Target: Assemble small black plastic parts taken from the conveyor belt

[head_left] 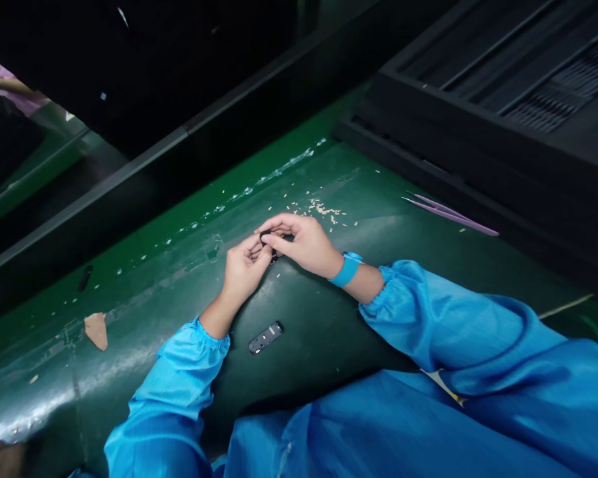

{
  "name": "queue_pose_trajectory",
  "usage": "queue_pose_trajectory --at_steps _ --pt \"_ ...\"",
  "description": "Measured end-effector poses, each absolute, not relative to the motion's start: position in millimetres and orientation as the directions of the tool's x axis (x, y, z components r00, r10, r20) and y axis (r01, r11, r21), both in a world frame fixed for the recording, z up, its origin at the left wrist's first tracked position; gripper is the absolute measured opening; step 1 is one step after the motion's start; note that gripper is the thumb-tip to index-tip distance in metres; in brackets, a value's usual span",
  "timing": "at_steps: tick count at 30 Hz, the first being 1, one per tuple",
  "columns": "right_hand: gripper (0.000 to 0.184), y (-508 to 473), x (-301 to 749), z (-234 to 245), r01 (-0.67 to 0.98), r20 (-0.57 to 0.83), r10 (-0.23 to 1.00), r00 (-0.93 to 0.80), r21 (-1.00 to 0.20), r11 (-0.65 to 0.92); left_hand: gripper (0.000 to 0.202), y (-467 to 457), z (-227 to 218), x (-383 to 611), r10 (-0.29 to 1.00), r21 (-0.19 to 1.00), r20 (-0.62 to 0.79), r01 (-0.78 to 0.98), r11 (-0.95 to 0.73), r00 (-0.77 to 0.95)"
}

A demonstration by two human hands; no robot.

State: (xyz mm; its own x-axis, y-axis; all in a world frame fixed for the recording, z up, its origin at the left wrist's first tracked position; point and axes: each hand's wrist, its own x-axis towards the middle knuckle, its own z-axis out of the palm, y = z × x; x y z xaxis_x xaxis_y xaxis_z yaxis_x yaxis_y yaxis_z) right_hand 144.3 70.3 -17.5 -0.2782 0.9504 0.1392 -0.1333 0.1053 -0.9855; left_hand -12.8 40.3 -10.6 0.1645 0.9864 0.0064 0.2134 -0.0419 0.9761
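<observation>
My left hand (pixel 246 267) and my right hand (pixel 303 242) meet over the green work surface, fingers closed around a small black part (pixel 264 235). Fingers cover most of this part, so its full shape is hidden. On the surface below my hands lies a slim black phone housing (pixel 266 338) with small light and gold spots on it. Just beyond my right hand, many tiny pale strips (pixel 323 210) are scattered in a loose heap. A blue band (pixel 346 269) circles my right wrist.
Pink tweezers (pixel 453 216) lie at the right beside a large black tray (pixel 458 146). A torn brown scrap (pixel 96 330) and a small black piece (pixel 84 278) are at the left. Along the back runs a dark ledge (pixel 179 136). A person's pink sleeve (pixel 10 83) shows top left.
</observation>
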Motion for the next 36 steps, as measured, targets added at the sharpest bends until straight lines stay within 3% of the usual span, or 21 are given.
queue_pose_trajectory --at_steps 9,12,15,19,22,31,36 --pt "0.015 76 147 -19 -0.097 0.141 0.922 -0.360 -0.989 0.113 0.020 38 -15 -16 0.974 0.908 0.073 0.389 -0.154 0.214" --pt "0.019 75 145 -20 -0.063 0.152 0.920 -0.360 -0.988 0.139 0.027 40 -15 -15 0.977 0.957 0.031 0.275 -0.090 0.210" --pt "0.023 71 142 -19 0.013 0.211 0.946 -0.247 -0.975 0.221 0.042 45 -15 -17 0.992 0.995 -0.046 0.091 0.035 0.117" --pt "0.032 64 144 -17 0.293 0.435 0.863 -0.258 -0.816 0.499 0.051 50 -17 -22 0.992 0.992 -0.122 -0.007 0.122 0.029" --pt "0.030 63 145 -19 0.395 0.495 0.806 -0.326 -0.703 0.591 0.055 49 -20 -22 0.993 0.993 -0.116 0.012 0.116 0.032" --pt "0.036 64 145 -23 0.371 0.483 0.813 -0.324 -0.726 0.579 0.060 47 -22 -21 0.989 0.988 -0.147 0.044 0.148 -0.026" --pt "0.035 64 147 -22 0.355 0.484 0.811 -0.329 -0.732 0.581 0.037 49 -20 -20 0.989 0.989 -0.146 -0.022 0.146 -0.010"
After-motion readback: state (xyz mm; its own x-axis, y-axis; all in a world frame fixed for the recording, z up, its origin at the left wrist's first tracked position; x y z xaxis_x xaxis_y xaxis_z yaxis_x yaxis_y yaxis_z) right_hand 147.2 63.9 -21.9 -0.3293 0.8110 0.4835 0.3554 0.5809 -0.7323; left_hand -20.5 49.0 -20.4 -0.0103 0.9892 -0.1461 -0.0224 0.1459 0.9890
